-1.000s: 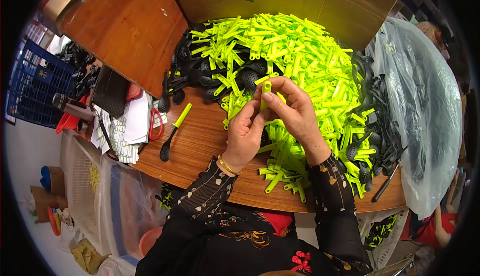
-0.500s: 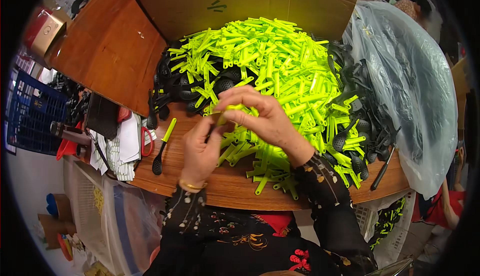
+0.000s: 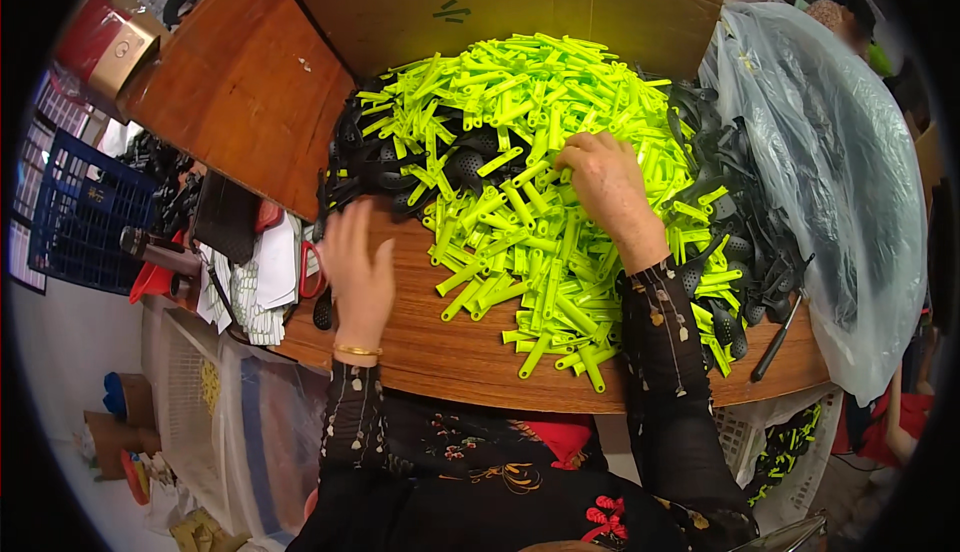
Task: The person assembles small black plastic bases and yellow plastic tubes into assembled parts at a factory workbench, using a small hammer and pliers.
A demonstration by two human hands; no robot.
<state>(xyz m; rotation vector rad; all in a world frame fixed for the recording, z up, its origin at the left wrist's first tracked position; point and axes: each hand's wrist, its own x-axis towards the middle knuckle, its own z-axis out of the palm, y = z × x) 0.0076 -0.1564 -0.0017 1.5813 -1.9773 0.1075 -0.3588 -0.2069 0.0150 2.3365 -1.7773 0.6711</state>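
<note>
Over the left of the table my left hand [image 3: 362, 270] is open, thumb apart and fingers stretched out, a little blurred. Next to it the black perforated head of a small slotted spoon [image 3: 322, 309] shows; the rest is hidden by the hand. My right hand [image 3: 608, 192] reaches onto a large heap of yellow-green plastic handles [image 3: 560, 242]. Its fingers are bent and drawn together at the handles, and their tips are hidden, so what they hold cannot be made out. Black perforated spoon heads [image 3: 465, 167] lie left of the heap, with more black spoon parts [image 3: 745, 252] to its right.
A cardboard sheet [image 3: 600, 2] stands behind the heap, with a brown wooden board [image 3: 240, 82] at left. Red scissors [image 3: 312, 272] and papers [image 3: 275, 262] lie on the left edge. A black-handled tool [image 3: 775, 342] and a clear plastic bag [image 3: 820, 182] are at right.
My hands, together over the table with a yellow-green piece between them, have parted. The left has moved left to the finished-looking spoon; the right has moved up and right onto the heap.
</note>
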